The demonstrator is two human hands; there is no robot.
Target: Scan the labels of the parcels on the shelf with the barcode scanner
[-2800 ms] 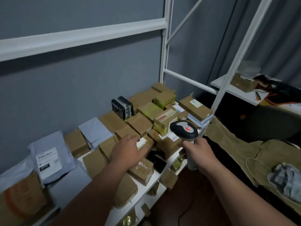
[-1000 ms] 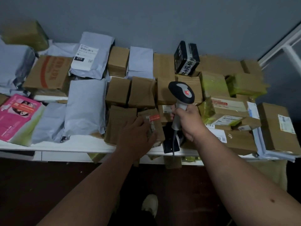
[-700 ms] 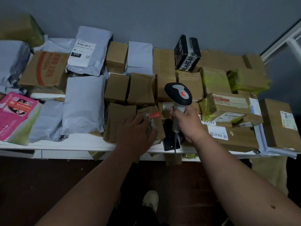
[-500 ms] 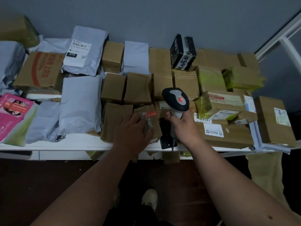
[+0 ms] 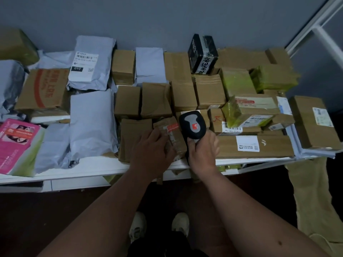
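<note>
Head view: we stood at the white shelf (image 5: 89, 169), which carried cardboard boxes and grey mailer bags packed side by side. Our right hand (image 5: 203, 150) gripped the handle of the barcode scanner (image 5: 193, 125), fingers curled round it, its black and grey head tilted over the front row near the shelf's edge. Our left hand (image 5: 151, 148) lay on a small brown parcel (image 5: 172, 138) with a red label, just beside the scanner; the fingers seemed to curl over its left edge, though the dim light left that unsure. A black box (image 5: 202, 53) stood at the back, against the grey wall (image 5: 167, 17).
</note>
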